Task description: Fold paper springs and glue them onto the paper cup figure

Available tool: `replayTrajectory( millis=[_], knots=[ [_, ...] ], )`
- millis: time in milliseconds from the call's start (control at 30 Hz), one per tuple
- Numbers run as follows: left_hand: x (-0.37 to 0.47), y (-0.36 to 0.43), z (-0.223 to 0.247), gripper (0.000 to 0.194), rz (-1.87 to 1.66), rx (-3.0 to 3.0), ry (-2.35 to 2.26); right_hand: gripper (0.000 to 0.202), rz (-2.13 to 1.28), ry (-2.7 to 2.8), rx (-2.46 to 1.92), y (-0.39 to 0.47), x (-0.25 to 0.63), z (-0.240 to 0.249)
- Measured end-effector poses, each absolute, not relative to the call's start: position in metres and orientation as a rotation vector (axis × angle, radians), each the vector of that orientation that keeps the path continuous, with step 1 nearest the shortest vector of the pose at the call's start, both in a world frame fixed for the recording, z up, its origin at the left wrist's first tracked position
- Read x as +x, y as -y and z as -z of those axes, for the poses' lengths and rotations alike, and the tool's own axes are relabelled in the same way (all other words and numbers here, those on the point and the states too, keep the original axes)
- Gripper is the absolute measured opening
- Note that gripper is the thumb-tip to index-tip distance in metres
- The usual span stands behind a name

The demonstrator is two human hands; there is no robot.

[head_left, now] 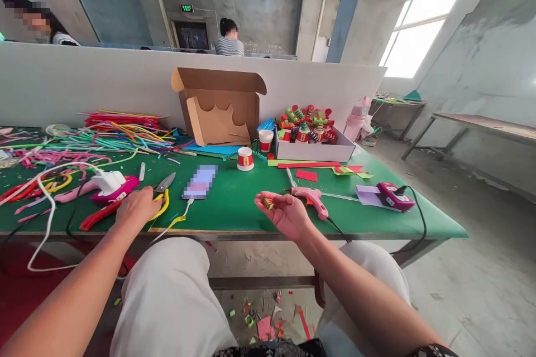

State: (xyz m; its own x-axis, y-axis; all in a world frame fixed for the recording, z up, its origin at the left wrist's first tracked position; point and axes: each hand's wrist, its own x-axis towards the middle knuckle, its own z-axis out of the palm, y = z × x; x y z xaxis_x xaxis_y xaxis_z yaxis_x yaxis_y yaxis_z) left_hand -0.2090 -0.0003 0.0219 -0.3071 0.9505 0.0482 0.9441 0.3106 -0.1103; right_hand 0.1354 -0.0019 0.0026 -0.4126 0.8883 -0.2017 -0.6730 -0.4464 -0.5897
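Observation:
My left hand (137, 204) is closed over a pair of scissors (166, 182) on the table. Their grey blades point away to the right, and a curved yellow handle shows beside my fingers. Thick red handles (100, 216) lie just left of that hand. Palm up above the table's front edge, my right hand (288, 216) holds a small folded paper spring (267, 202), striped red and yellow-green, at its fingers. Close to the right of this hand lies a pink glue gun (310, 199). A red and white paper cup (245, 159) with dark green spiral arms stands farther back.
A white box (314, 150) of finished cup figures stands behind, beside an open cardboard box (221, 111). Coloured pipe cleaners (125, 134) are heaped at left. A phone (200, 182) lies mid-table. Paper strips (310, 165) and a pink power socket (396, 196) are at right.

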Motion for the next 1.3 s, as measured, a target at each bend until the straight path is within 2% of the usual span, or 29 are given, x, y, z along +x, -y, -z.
replayTrajectory(
  millis=[133,233,300,367,433,500,567,633,767,833,933,1000,1067,1167,1300],
  knots=[
    [-0.209,-0.008,-0.016,0.045,-0.14,-1.684,2.45,0.031,-1.978,0.503,-0.599,0.003,0.139,-0.001],
    [-0.186,-0.006,-0.027,0.04,-0.004,-1.742,2.281,0.041,-1.995,0.487,-0.606,0.01,0.139,0.001],
    [-0.152,-0.002,-0.037,0.039,0.298,-1.97,2.128,0.045,-1.993,0.465,-0.6,0.012,0.137,0.004],
    [-0.11,0.003,-0.044,0.033,0.742,-2.261,1.931,0.047,-1.983,0.432,-0.595,0.012,0.135,0.008],
    [-0.069,0.007,-0.043,0.032,0.976,-2.638,1.557,0.049,-1.969,0.399,-0.602,0.01,0.133,0.013],
    [-0.037,0.01,-0.034,0.033,0.961,-2.88,1.18,0.049,-1.953,0.382,-0.604,0.005,0.134,0.019],
    [-0.018,0.011,-0.02,0.04,0.815,-2.945,1.028,0.046,-1.938,0.394,-0.596,0.0,0.136,0.024],
    [-0.011,0.01,-0.006,0.045,0.72,-2.907,1.023,0.043,-1.934,0.426,-0.599,-0.004,0.137,0.026],
    [-0.011,0.006,0.01,0.033,0.847,-2.887,1.099,0.041,-1.984,0.495,-0.623,-0.004,0.136,0.024],
    [-0.011,0.006,0.011,0.027,1.133,-2.897,1.223,0.041,-2.012,0.533,-0.633,-0.002,0.135,0.02],
    [-0.012,0.007,0.01,0.016,1.758,-2.816,1.597,0.033,-1.932,0.631,-0.733,0.0,0.137,0.015],
    [-0.012,0.009,0.008,0.021,2.188,-2.732,1.818,0.019,-1.773,0.708,-0.798,-0.001,0.142,0.012],
    [-0.013,0.011,0.006,0.028,2.54,-2.659,1.902,0.016,-1.616,0.771,-0.811,-0.003,0.149,0.01],
    [-0.013,0.014,0.003,0.031,2.819,-2.6,1.881,0.005,-1.519,0.863,-0.783,-0.005,0.156,0.005],
    [-0.012,0.014,0.0,0.03,2.948,-2.573,1.886,0.01,-1.502,0.941,-0.765,-0.001,0.159,-0.005]
  ],
)
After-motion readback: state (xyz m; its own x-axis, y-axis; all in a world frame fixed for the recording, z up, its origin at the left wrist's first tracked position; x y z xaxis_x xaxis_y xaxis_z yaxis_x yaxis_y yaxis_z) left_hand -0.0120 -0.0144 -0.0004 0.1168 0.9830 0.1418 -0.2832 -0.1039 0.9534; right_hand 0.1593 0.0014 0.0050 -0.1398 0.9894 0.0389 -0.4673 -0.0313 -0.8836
